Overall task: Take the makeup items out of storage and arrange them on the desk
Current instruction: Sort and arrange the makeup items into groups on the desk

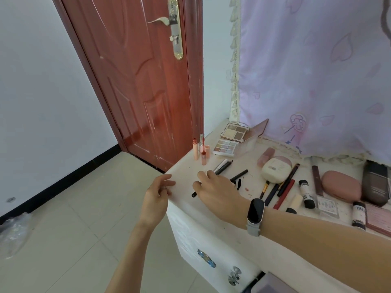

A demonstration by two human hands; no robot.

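Layout looking mostly done, judging by how much is already sitting on the desk point(211, 210). Left hand point(157, 194) is hovering at the desk's near-left corner, fingers loosely apart, gripping nothing. Right hand point(213, 192), watch point(255, 212) on the wrist, is lying over a thin black pencil point(194, 194); fingers are curling down around it, but whether they are actually pinching it I cannot tell.

Going rightward: lip tubes point(200, 150) are standing upright at the far-left edge, two open palettes point(229, 140) are lying behind them by the curtain point(317, 70), a few pencils point(222, 167) are lying just past the right hand. Then a cream compact point(275, 171), a bundle of brushes and pens point(281, 191), small tubes point(306, 194), a pink pouch point(340, 186), and a dark case point(375, 182) at the far right.

Storage itself is not clearly showing, so remaining items cannot be counted. Probably final straightening of pencils near the left corner is what's left.
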